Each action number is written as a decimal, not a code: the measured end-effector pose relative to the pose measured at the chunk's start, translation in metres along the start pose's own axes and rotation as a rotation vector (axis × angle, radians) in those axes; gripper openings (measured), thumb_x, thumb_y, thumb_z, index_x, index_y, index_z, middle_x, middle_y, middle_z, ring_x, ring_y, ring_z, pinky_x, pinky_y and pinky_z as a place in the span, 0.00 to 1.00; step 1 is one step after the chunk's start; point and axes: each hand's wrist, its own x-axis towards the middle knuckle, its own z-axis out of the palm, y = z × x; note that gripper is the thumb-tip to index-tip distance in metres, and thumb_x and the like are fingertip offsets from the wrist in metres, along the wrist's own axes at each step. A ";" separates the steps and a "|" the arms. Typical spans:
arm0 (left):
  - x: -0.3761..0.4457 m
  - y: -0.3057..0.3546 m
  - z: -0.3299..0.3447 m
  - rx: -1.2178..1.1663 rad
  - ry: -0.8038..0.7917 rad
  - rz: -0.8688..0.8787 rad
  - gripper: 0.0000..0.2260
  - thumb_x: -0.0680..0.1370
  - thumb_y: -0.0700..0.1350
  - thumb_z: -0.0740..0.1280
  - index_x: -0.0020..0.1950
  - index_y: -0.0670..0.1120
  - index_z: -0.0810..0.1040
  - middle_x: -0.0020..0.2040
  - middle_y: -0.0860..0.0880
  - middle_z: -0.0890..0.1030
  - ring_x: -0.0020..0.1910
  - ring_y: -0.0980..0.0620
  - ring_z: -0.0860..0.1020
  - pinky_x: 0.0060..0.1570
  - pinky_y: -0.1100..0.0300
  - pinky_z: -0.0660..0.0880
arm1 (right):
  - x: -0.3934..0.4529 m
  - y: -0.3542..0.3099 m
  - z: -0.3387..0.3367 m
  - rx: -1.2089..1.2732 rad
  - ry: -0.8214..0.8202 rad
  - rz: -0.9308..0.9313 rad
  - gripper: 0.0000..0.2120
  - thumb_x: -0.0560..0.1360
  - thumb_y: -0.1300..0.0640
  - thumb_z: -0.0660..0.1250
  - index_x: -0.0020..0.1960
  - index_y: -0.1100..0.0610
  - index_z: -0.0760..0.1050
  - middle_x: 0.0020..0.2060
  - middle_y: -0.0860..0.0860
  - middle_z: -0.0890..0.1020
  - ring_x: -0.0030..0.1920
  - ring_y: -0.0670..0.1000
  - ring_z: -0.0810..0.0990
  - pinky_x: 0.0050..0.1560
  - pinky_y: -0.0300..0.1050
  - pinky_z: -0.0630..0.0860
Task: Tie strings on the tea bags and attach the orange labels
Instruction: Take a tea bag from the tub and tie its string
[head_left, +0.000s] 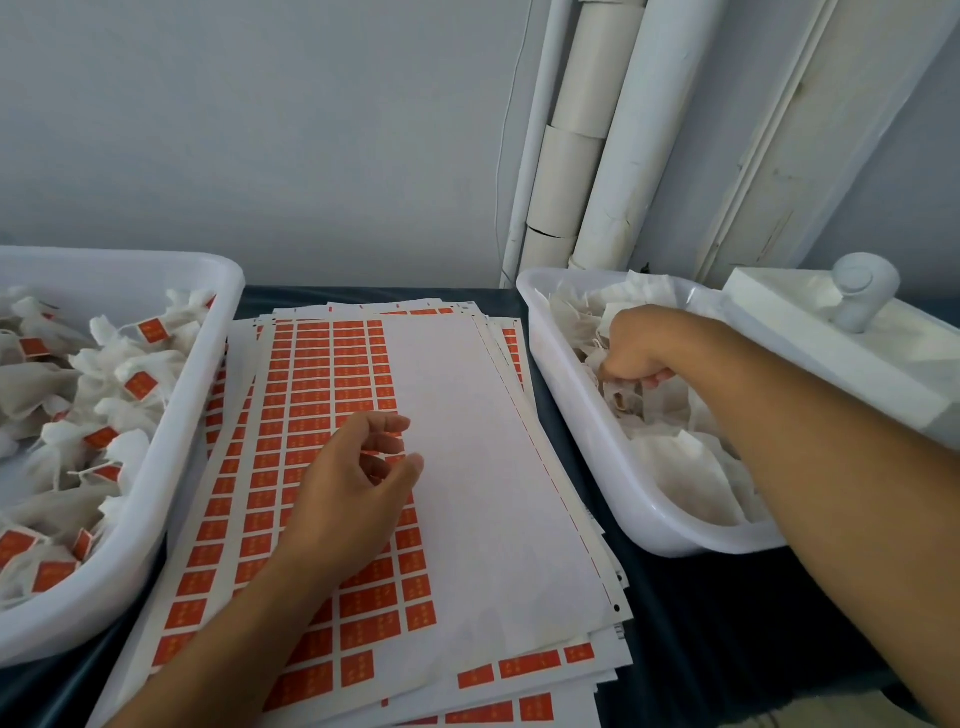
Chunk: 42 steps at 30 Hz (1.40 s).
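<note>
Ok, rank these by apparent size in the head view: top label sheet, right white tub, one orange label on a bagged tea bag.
1. Top white label sheet
2. Right white plastic tub, partly hidden by the arm
3. Small orange label

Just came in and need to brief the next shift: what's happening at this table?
A person is labelling tea bags. Their right hand reaches into the right tub and grips an unlabelled tea bag. Their left hand hovers, loosely curled, over the orange label sheets; the top sheet is partly used. The left tub holds finished bags with orange labels.
</note>
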 end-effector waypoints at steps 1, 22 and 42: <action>0.000 0.000 0.000 -0.001 0.000 -0.001 0.12 0.79 0.50 0.72 0.57 0.61 0.73 0.51 0.65 0.77 0.45 0.58 0.80 0.26 0.76 0.71 | 0.000 0.001 0.001 0.013 -0.018 0.003 0.13 0.78 0.50 0.69 0.40 0.58 0.78 0.34 0.53 0.82 0.30 0.51 0.78 0.36 0.42 0.76; 0.000 -0.001 0.000 0.003 0.002 0.000 0.12 0.79 0.50 0.72 0.56 0.62 0.73 0.51 0.65 0.77 0.45 0.57 0.80 0.26 0.77 0.71 | -0.005 0.013 -0.023 0.037 -0.068 -0.001 0.09 0.76 0.56 0.68 0.39 0.60 0.79 0.27 0.50 0.81 0.23 0.48 0.76 0.25 0.36 0.71; -0.008 0.013 -0.004 -0.036 -0.033 0.043 0.13 0.78 0.51 0.73 0.56 0.64 0.72 0.53 0.64 0.77 0.47 0.57 0.81 0.31 0.75 0.74 | -0.041 0.025 -0.084 0.857 -0.100 -0.209 0.11 0.78 0.58 0.66 0.37 0.58 0.74 0.28 0.51 0.75 0.27 0.48 0.78 0.26 0.38 0.75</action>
